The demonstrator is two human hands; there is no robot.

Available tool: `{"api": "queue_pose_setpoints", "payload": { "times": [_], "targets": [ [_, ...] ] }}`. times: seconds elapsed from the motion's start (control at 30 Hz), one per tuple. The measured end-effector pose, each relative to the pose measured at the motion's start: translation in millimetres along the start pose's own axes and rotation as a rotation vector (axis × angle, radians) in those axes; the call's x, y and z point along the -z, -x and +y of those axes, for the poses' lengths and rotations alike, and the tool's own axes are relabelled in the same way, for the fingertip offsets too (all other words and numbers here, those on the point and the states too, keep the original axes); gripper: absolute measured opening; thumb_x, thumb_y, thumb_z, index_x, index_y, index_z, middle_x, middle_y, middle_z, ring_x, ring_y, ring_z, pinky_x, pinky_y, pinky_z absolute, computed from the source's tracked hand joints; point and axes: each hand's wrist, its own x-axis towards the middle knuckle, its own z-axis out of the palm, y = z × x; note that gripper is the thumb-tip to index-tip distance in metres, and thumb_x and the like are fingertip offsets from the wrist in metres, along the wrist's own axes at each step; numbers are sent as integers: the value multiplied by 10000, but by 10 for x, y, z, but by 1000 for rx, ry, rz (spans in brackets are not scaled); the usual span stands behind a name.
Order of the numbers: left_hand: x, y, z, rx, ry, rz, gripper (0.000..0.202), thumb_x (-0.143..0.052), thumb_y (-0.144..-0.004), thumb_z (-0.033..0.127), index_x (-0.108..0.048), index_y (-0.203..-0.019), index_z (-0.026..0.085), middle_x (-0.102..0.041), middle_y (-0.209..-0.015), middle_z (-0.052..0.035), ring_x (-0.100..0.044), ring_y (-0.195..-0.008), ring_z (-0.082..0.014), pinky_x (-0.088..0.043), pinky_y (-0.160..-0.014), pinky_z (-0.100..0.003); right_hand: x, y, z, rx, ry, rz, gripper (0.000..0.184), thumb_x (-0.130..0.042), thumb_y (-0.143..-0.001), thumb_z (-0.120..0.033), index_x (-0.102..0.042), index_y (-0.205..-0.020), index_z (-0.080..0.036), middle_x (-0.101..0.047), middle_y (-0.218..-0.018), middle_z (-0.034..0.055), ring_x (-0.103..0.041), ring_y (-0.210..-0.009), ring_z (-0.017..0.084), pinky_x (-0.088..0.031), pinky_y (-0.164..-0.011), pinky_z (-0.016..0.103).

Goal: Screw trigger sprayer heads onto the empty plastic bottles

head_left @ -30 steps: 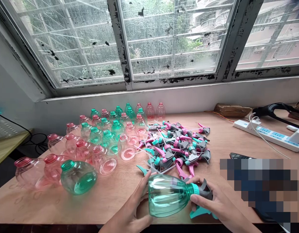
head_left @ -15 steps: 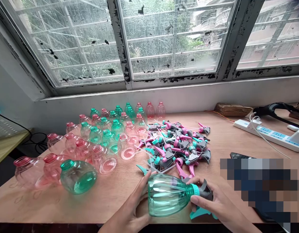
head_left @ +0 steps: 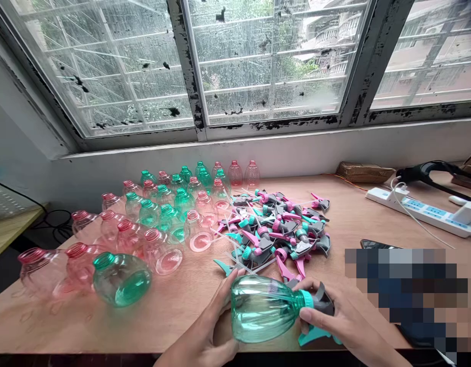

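A clear green spray bottle (head_left: 264, 310) lies on its side above the table's front edge, its base to the left. My left hand (head_left: 216, 321) cups the base end, fingers behind and thumb below. At the neck, my right hand (head_left: 334, 311) is closed round the turquoise collar (head_left: 307, 299) of a grey spray head (head_left: 324, 300). The collar sits on the bottle's mouth, and the turquoise trigger (head_left: 314, 335) points down under my right hand. Some fingertips of both hands are hidden behind the bottle and spray head.
Several open pink and green bottles (head_left: 122, 285) stand at the left and back. A pile of spray heads (head_left: 281, 229) with thin tubes lies beyond my hands. To the right are a white power strip (head_left: 422, 211), a phone (head_left: 376, 244) and a blurred-out patch.
Both hands keep their hold on the spray bottle and its collar. The whole view has shifted very slightly; nothing else visibly differs.
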Motion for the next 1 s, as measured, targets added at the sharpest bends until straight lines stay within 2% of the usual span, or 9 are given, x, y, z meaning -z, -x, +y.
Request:
{"api": "queue_pose_setpoints", "payload": {
  "times": [0.17,0.4,0.53,0.63,0.73,0.8,0.87,0.93,1.0],
  "targets": [
    [-3,4,-1,-6,173,-42,1001,-766,-892,304,-96,-1623,440,-139,-1760,-3,-134,-1616,-312,-161,-1303,-537,-29,30,-58,-44,-31,-10,341,-850,-875,-391,-657,-1058,-179,-757,-741,-7,-705,-723,207,-586,-689,316],
    [2,-7,38,-31,-36,2,817,-591,-996,209,-116,-1622,433,-160,-1755,-20,-187,-1607,-298,-203,-1287,-560,23,53,49,-105,-25,-21,398,-870,-844,-431,-647,-1033,-161,-792,-714,27,-713,-680,198,-568,-654,284],
    [-19,6,54,-79,-106,7,1046,-744,-894,399,-6,-1635,404,-96,-1764,-63,-77,-1609,-380,-127,-1255,-659,25,63,67,-112,-36,-21,406,-866,-844,-435,-645,-1039,-156,-795,-716,38,-723,-683,206,-578,-656,292],
    [-80,-4,75,-139,-160,66,1054,-710,-883,520,9,-1640,375,-138,-1755,-97,-135,-1599,-397,-181,-1247,-666,19,61,58,-100,-39,-21,397,-864,-848,-430,-647,-1032,-153,-794,-712,40,-731,-673,206,-581,-652,292],
    [-141,-20,44,-308,-305,179,958,-647,-956,426,7,-1649,327,-148,-1750,-120,-200,-1588,-393,-300,-1238,-618,13,54,43,-74,-73,-55,370,-845,-864,-440,-649,-983,-149,-795,-681,49,-742,-640,201,-571,-626,275],
    [-162,-20,-14,-473,-468,269,735,-421,-1056,197,-14,-1645,361,-117,-1760,-71,-155,-1605,-343,-336,-1236,-580,2,59,28,-79,-108,-84,376,-848,-855,-453,-648,-949,-149,-797,-667,59,-750,-615,203,-560,-598,262],
    [-169,-11,-78,-575,-607,275,761,-411,-1038,109,-5,-1654,293,-131,-1755,-107,-164,-1604,-337,-348,-1243,-535,-19,83,8,-103,-138,-92,400,-857,-832,-484,-651,-924,-154,-794,-662,60,-752,-597,208,-555,-576,258],
    [-172,-4,-120,-563,-663,299,872,-575,-1003,221,2,-1657,204,-190,-1735,-174,-209,-1590,-369,-352,-1246,-517,-47,124,-14,-104,-118,-58,406,-858,-818,-508,-672,-919,-161,-791,-671,56,-748,-614,215,-561,-594,268],
    [-177,-8,-124,-486,-637,324,1067,-712,-910,430,-2,-1655,146,-236,-1712,-225,-259,-1569,-408,-364,-1237,-524,-75,175,-34,-52,-10,18,380,-859,-814,-503,-711,-931,-174,-783,-704,46,-733,-664,224,-557,-635,280]
  ]
}}
